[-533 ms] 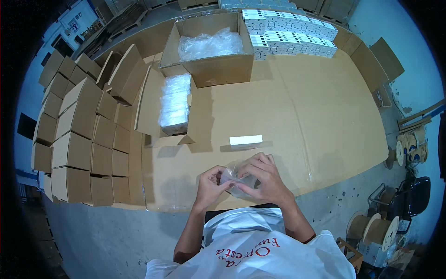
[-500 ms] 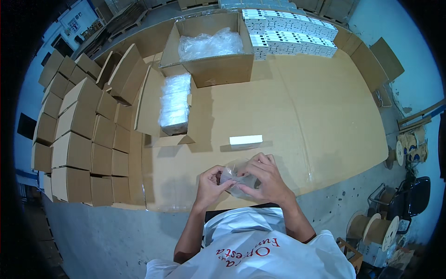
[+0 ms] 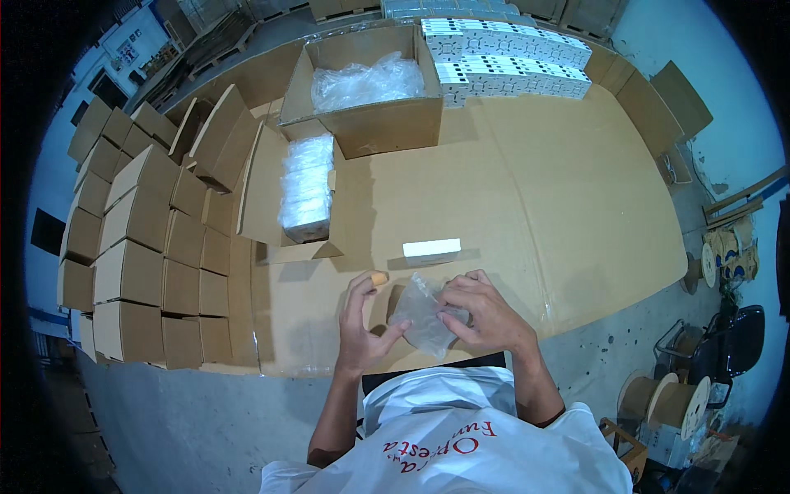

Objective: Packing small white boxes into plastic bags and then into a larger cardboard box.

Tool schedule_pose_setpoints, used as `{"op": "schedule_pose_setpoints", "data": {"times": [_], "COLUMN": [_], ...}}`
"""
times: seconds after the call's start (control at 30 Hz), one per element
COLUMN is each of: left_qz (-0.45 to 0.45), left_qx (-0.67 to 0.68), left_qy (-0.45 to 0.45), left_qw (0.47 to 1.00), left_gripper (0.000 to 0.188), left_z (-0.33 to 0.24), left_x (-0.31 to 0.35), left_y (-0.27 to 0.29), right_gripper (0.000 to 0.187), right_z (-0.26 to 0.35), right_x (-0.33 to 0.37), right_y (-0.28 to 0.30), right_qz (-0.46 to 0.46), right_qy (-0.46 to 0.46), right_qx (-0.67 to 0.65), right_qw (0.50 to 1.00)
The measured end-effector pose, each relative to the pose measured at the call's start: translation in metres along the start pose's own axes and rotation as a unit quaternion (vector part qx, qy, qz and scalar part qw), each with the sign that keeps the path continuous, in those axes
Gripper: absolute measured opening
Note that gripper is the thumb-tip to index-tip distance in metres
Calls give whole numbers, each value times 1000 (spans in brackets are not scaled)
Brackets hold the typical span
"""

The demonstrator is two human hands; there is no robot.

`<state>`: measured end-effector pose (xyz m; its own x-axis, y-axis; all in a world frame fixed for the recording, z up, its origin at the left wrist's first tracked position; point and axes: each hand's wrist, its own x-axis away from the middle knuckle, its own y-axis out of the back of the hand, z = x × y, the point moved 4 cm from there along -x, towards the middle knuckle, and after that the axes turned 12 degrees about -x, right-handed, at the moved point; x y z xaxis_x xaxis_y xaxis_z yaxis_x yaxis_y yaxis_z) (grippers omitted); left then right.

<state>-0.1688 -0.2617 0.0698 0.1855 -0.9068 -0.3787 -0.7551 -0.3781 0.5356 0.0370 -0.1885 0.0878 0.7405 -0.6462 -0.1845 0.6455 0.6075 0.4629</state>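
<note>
A: Clear plastic, very thin. The bag (image 3: pixel 421 313) is between both hands, low over the cardboard table (image 3: pixel 535 206), just in front of the person's body.

B: How will it handle, do you think?

A: I judge it is very light and soft, with no stiffness, so it crumples and bends wherever fingers press. The film looks smooth, probably slippery. If something is inside, I cannot tell.

B: Where to take hold?

A: At an edge or corner, pinched between thumb and fingertip. A grip on the flat middle would only bunch it.

B: And the fingers now?

A: The right hand (image 3: pixel 485 317) has its fingers curled together and pinched on the right side of the bag. The left hand (image 3: pixel 366 317) is more spread: its thumb touches the bag's left edge, the other fingers stand up and apart, and 1 fingertip wears an orange cot (image 3: pixel 378 278).

B: Anything near?

A: A white box (image 3: pixel 432 249) lies just beyond the hands, not touching. Further left is an open carton (image 3: pixel 271 206) with wrapped packs (image 3: pixel 306 185).
</note>
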Motion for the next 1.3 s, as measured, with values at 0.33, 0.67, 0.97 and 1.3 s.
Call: {"op": "schedule_pose_setpoints", "data": {"times": [0.33, 0.67, 0.97, 1.3], "left_qz": [248, 303, 299, 281], "left_qx": [-12, 52, -1, -19], "left_qy": [-149, -100, -92, -98], "left_qw": [957, 946, 950, 954], "left_gripper": [59, 50, 42, 29], "left_z": [-52, -20, -12, -10], "left_x": [-41, -39, -32, -23], "left_y": [-4, -5, -6, 3], "right_gripper": [18, 13, 15, 14], "right_z": [16, 2, 2, 5], "right_x": [4, 14, 12, 2], "right_y": [0, 12, 14, 3], "right_qz": [69, 94, 35, 46], "right_qy": [28, -32, -8, 1], "right_qx": [-56, -47, -68, -113], "right_qw": [996, 994, 997, 993]}}
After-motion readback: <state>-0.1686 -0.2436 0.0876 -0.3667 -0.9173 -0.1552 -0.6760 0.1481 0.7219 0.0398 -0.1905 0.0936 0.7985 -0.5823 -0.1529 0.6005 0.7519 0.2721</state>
